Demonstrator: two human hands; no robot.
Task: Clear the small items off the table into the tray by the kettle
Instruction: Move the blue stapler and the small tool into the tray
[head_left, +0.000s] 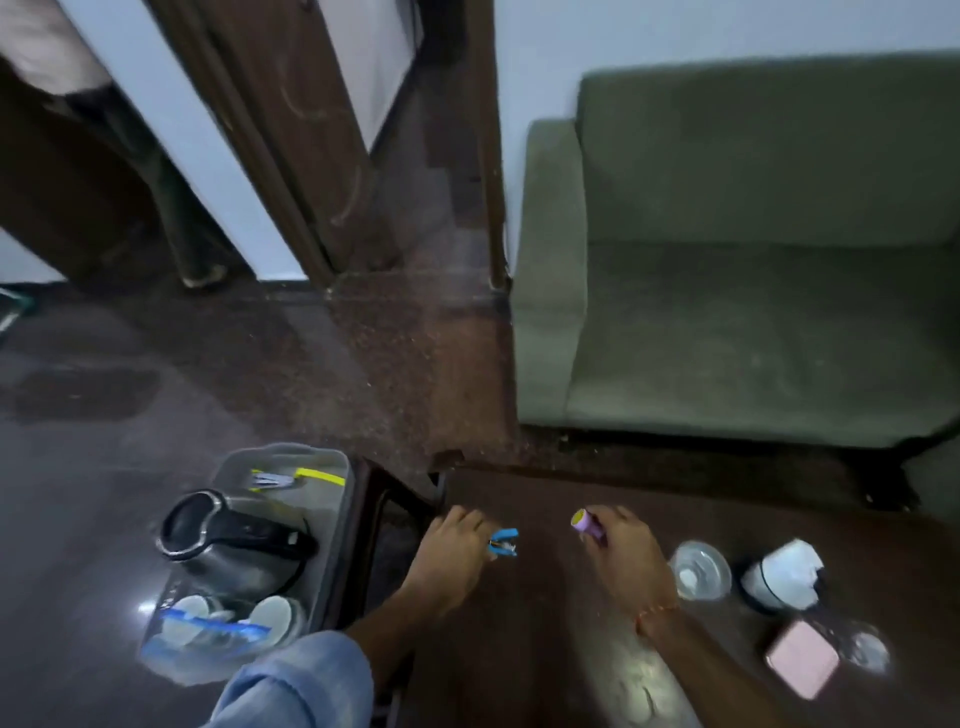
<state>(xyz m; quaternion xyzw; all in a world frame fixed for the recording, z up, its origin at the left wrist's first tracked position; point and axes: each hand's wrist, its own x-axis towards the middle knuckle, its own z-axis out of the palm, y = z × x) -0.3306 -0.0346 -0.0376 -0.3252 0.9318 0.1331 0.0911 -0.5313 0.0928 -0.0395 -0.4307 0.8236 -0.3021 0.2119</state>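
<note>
My left hand (457, 545) rests on the dark wooden table (545, 649) near its left edge, fingers closed on a small blue stapler (504, 543). To its right, my right hand (623, 556) holds a small purple cylinder with a yellow end (587, 522) just above the table. The clear grey tray (332, 499) stands on the floor left of the table. It holds a steel kettle with a black handle (228, 540), a yellow-and-white item (291, 478) at its far end, and round white pieces (275, 613) near me.
On the table's right part sit a clear round lid (698, 569), a white cup with a dark rim (782, 574), a pink square case (802, 657) and another clear piece (867, 649). A green sofa (753, 260) stands behind the table. My knee in jeans (291, 680) is below.
</note>
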